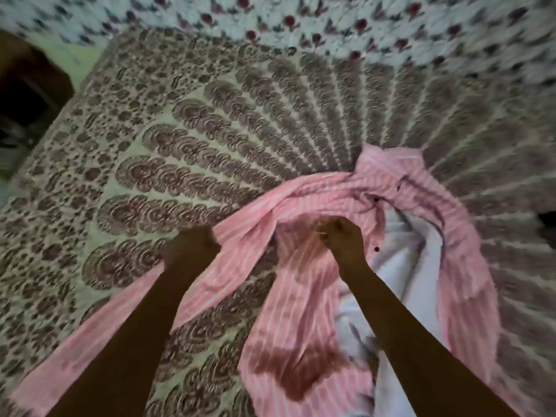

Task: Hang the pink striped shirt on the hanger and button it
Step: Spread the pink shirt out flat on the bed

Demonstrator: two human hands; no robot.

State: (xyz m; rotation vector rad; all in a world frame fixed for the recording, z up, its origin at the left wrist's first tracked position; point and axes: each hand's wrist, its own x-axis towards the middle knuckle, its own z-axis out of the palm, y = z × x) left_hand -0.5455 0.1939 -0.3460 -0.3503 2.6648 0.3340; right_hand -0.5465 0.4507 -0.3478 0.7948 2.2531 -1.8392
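Observation:
The pink striped shirt (304, 299) lies spread and rumpled on the bed, with dark buttons showing along its right front edge and its pale lining turned up at the right. A sleeve runs toward the lower left. My left hand (189, 246) is curled into a fist and grips the shirt's fabric at the sleeve end. My right hand (343, 236) pinches the fabric near the shirt's upper middle. No hanger shows in this blurred view.
A patterned brown and cream bedspread (186, 139) covers the bed. A white floral cloth (301, 22) lies across the far side. Dark furniture (27, 94) stands at the left beyond the bed's edge. A dark object (549, 221) pokes in at the right edge.

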